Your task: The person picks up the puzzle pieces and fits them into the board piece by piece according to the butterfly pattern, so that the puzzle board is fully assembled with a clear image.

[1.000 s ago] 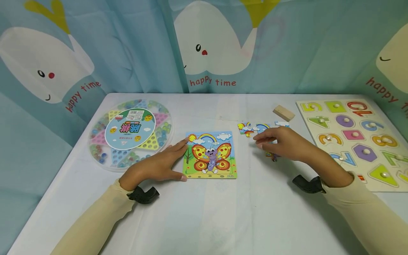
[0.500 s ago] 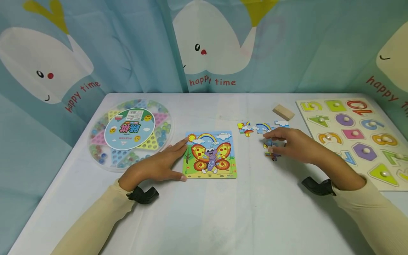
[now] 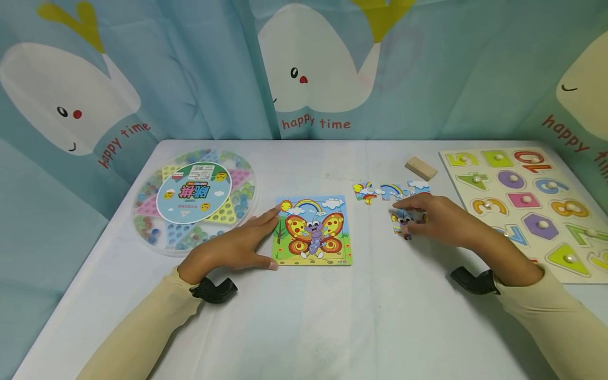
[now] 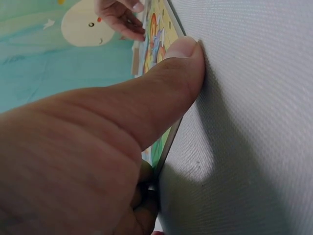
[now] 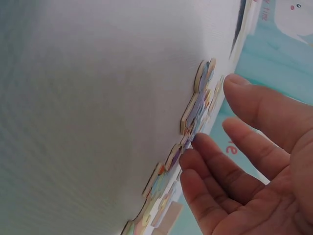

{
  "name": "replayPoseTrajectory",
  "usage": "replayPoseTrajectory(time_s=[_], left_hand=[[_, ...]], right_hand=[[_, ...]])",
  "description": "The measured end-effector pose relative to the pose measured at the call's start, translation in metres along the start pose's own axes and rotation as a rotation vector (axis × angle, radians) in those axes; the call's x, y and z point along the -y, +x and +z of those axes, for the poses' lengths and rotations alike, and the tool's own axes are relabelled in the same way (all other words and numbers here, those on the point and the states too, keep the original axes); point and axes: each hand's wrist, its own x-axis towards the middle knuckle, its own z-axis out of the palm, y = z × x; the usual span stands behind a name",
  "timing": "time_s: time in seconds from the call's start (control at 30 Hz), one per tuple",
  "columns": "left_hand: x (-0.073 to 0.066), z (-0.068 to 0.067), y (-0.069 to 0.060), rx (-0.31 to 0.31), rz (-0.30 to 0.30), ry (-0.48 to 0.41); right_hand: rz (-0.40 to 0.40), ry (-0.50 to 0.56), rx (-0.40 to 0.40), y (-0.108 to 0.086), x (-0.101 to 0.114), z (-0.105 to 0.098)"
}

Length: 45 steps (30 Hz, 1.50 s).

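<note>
Spread against the left edge of the butterfly board (image 3: 312, 230), the left hand (image 3: 235, 244) rests its thumb and fairly straight fingers there; the right hand (image 3: 434, 221), loosely bent with its thumb apart, holds nothing over the loose puzzle pieces (image 3: 390, 190). Behind everything hangs a blue curtain (image 3: 190, 31) with white whales, and before it stretches the white-covered table (image 3: 309, 322). On the far right lies the number board (image 3: 541, 203), its lower left part hidden behind the right forearm; on the left, near the left hand, sits a round marble game (image 3: 142, 224). A plain wooden block (image 3: 420, 168) lies beyond the pieces.

The curtain repeats "happy time" in red. Knobbed numerals, 10 and 5 among them, fill the number board. The marble game's label (image 3: 195, 198) reads 跳棋, upside down, with a barcode sticker; small print in the butterfly board's lower right corner is too tiny to read.

The square butterfly board, mid-table, shows red-and-yellow wings, a purple body, sun and rainbow. Right of it, the pieces carry sun, rainbow and cloud; the right hand partly covers the nearer ones.
</note>
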Motion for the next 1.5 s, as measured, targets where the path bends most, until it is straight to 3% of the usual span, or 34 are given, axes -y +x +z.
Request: replayPoseTrajectory(time_s=[0.4,0.67,0.93,1.33,1.5], left_hand=[[-0.001,0.0,0.001,0.006,-0.012,0.01],[0.001,0.0,0.001,0.0,-0.002,0.001],[0.001,0.0,0.0,-0.001,0.001,0.005],[0.0,0.0,0.0,-0.008,0.0,0.009],[0.001,0.0,0.0,-0.01,0.0,0.011]], right_hand=[[-0.093,-0.006,0.008,0.003,-0.003,0.005],[-0.1,-0.017,-0.023,0.004,-0.002,0.008],[-0.089,0.014,-0.034,0.006,0.004,0.007],[0.062,0.084,-0.064,0.007,0.013,0.005],[0.055,0.107,-0.095,0.007,0.012,0.006]])
